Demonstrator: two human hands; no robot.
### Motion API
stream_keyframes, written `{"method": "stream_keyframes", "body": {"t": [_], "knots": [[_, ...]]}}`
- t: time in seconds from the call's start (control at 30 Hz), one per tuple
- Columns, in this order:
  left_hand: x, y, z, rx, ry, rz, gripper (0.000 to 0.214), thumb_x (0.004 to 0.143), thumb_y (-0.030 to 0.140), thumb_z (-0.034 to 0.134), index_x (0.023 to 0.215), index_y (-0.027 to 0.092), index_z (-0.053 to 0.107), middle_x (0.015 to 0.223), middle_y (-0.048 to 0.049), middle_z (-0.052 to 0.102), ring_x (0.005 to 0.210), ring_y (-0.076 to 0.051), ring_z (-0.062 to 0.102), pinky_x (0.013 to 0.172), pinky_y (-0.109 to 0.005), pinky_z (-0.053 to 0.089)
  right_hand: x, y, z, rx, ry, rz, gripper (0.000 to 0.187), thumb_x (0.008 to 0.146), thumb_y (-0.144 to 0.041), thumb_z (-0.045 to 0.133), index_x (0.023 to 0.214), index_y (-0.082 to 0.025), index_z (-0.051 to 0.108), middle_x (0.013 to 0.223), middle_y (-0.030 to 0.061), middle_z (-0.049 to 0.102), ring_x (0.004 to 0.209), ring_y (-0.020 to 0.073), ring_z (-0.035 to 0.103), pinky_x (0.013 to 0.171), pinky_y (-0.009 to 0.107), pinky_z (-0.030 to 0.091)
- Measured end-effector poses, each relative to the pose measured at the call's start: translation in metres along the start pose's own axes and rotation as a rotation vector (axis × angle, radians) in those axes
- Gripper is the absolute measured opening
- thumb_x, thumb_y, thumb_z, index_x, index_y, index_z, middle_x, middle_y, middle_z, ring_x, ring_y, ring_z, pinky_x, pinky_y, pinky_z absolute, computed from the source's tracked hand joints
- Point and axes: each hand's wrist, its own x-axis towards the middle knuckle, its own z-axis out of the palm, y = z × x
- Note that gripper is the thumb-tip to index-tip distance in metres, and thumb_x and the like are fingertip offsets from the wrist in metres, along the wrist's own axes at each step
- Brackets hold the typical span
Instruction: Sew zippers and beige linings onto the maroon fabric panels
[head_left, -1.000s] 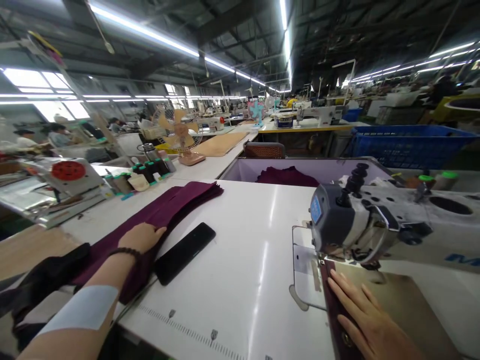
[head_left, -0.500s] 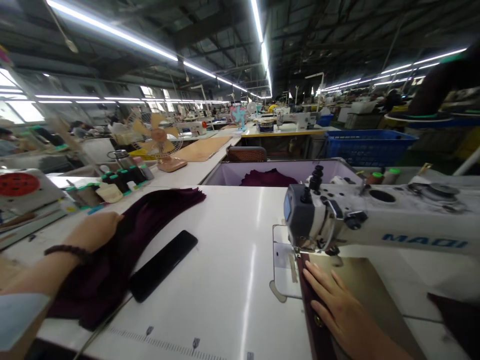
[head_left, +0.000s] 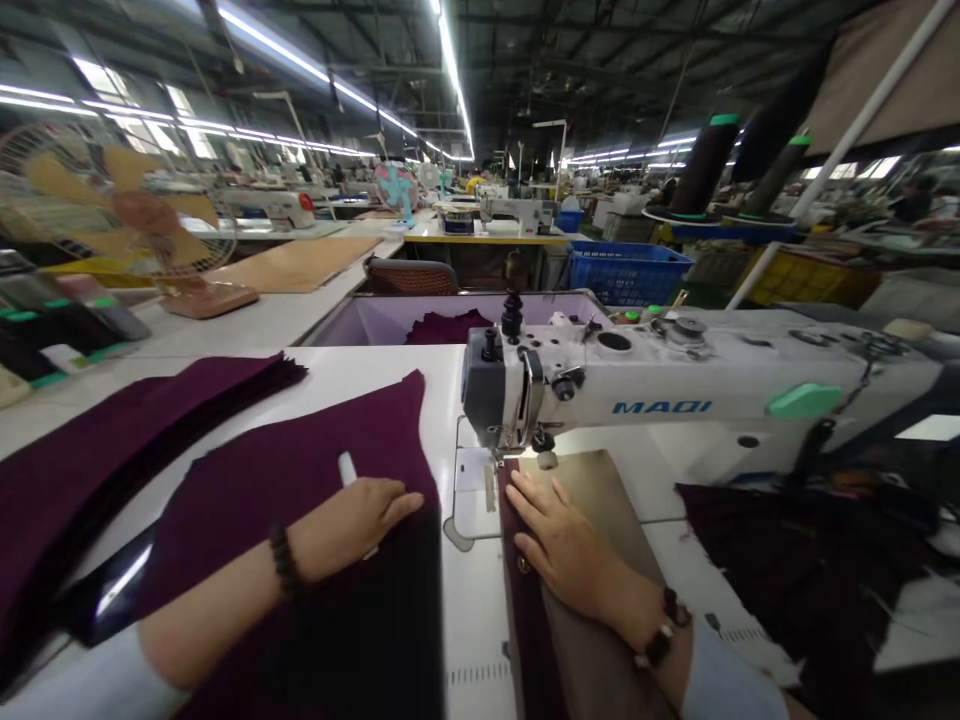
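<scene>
My left hand (head_left: 352, 525), its fingers together and closed on the cloth, is at a dark purple fabric piece (head_left: 300, 455) near its right edge. Beside that hand a narrow white strip (head_left: 346, 468) shows; whether it is a separate thing or the table through a slit, I cannot tell. My right hand (head_left: 566, 550) lies flat with fingers spread on a purple strip (head_left: 529, 610) and the grey-brown panel (head_left: 600, 495) beside it. The strip's far end lies at the needle area of the white sewing machine (head_left: 660, 385). A round brass-coloured piece (head_left: 523, 564) shows on the strip.
A stack of purple pieces (head_left: 150, 410) lies at the left, with a dark phone (head_left: 112, 590) partly under the cloth. Thread cones (head_left: 75, 325) and an orange fan (head_left: 142, 215) stand behind. Dark fabric (head_left: 810, 570) lies right; a blue crate (head_left: 626, 270) stands beyond.
My left hand has moved right from the stack, bringing one purple piece over the table and partly over the phone. My right hand stays on the strip. The view has turned right.
</scene>
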Motion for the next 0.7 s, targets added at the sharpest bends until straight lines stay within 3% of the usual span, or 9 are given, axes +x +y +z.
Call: {"method": "stream_keyframes", "body": {"t": [0.07,0.13,0.23,0.33,0.43,0.57,0.7], "knots": [[-0.011,0.019,0.007,-0.114,-0.056,0.025,0.04,0.093,0.042,0.032,0.108,0.017,0.06,0.119,-0.0092,0.056,0.108,-0.021,0.055,0.092,-0.03,0.043,0.003,0.001,0.0,-0.025,-0.012,0.009,0.053,0.084,-0.023,0.041,0.136,-0.016,0.032,0.142,0.0073,0.026,0.132,0.0189,0.021,0.108,0.046,0.018],[-0.031,0.033,0.016,-0.102,-0.11,0.021,0.053,0.086,0.05,0.045,0.126,0.016,0.047,0.138,-0.0118,0.036,0.123,-0.027,0.039,0.101,-0.038,0.034,0.009,0.004,0.003,-0.063,-0.067,0.03,0.053,0.084,-0.021,0.043,0.135,-0.015,0.033,0.142,0.0088,0.026,0.131,0.0204,0.022,0.107,0.048,0.019],[-0.059,0.049,0.042,-0.023,-0.276,0.119,0.086,0.069,0.055,0.064,0.137,0.015,0.029,0.143,-0.015,0.018,0.129,-0.035,0.022,0.103,-0.049,0.025,0.016,0.01,0.009,-0.106,-0.167,0.033,0.054,0.082,-0.019,0.044,0.135,-0.012,0.033,0.142,0.0121,0.024,0.131,0.0237,0.023,0.105,0.051,0.021],[-0.07,0.054,0.07,0.034,-0.231,0.219,0.084,0.072,0.048,0.065,0.138,0.02,0.022,0.143,-0.014,0.016,0.129,-0.037,0.018,0.102,-0.054,0.022,0.015,0.011,0.011,-0.116,-0.123,0.005,0.055,0.081,-0.018,0.043,0.135,-0.011,0.033,0.142,0.0128,0.023,0.131,0.0239,0.023,0.104,0.052,0.022],[-0.071,0.051,0.086,0.005,-0.15,0.332,0.076,0.078,0.045,0.06,0.139,0.028,0.017,0.142,-0.0106,0.019,0.128,-0.036,0.023,0.1,-0.053,0.027,0.009,0.007,0.007,-0.11,-0.044,-0.019,0.054,0.081,-0.019,0.042,0.133,-0.01,0.035,0.141,0.0126,0.025,0.13,0.0234,0.026,0.104,0.051,0.024],[-0.073,0.042,0.08,-0.1,-0.132,0.355,0.06,0.085,0.033,0.054,0.137,0.034,0.024,0.142,-0.004,0.023,0.128,-0.033,0.026,0.1,-0.051,0.029,0.005,0.003,0.0,-0.097,0.009,-0.026,0.052,0.081,-0.019,0.042,0.132,-0.011,0.037,0.141,0.0113,0.027,0.13,0.0228,0.026,0.105,0.05,0.023],[-0.07,0.038,0.049,-0.387,-0.085,0.225,0.039,0.093,0.032,0.036,0.133,0.035,0.035,0.141,0.0029,0.031,0.128,-0.021,0.03,0.105,-0.036,0.026,0.006,0.014,0.013,-0.101,-0.07,-0.051,0.051,0.083,-0.019,0.041,0.133,-0.012,0.036,0.141,0.0115,0.026,0.13,0.0247,0.026,0.104,0.052,0.023]]}}
